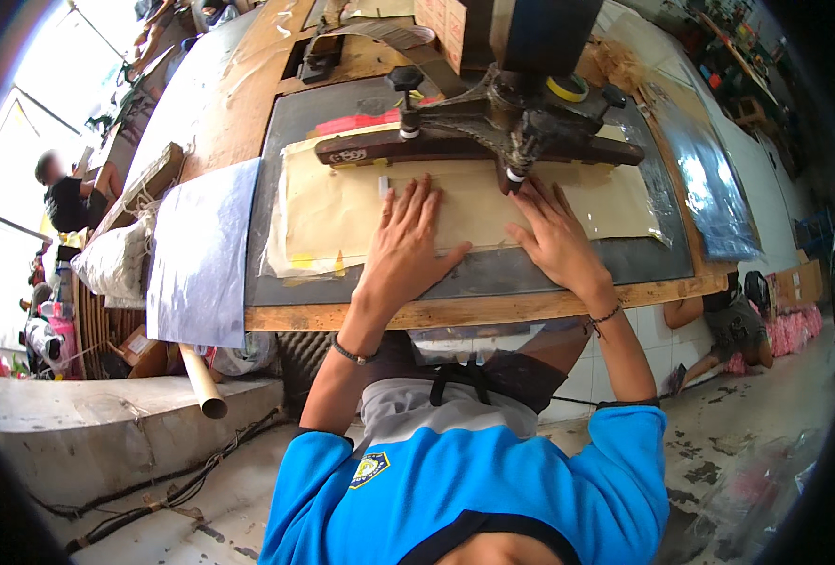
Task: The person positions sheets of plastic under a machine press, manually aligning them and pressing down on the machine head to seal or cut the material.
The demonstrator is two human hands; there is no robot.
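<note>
My left hand (pixel 406 247) lies flat on a cream sheet (pixel 474 207), its fingers stretched out and pointing away from me. To its right, my right hand (pixel 561 247) also rests flat on the sheet, fingers extended, with the fingertips by the dark metal bar (pixel 479 149) of a press-like machine. Neither hand holds anything. A small pale block (pixel 384 185) sits next to my left fingertips. Beneath the cream sheet is a clear plastic layer (pixel 274 252) on a dark grey mat (pixel 493 273). Yellow tape pieces (pixel 302 263) show along the sheet's near edge.
A black column (pixel 542 38) with knobs and a yellow tape roll (pixel 567 88) stands over the mat. A pale sheet (pixel 201 254) hangs over the table's left edge; clear plastic film (pixel 714 193) lies at right. Other people (pixel 64 193) sit farther off. A cardboard tube (pixel 203 381) juts out below.
</note>
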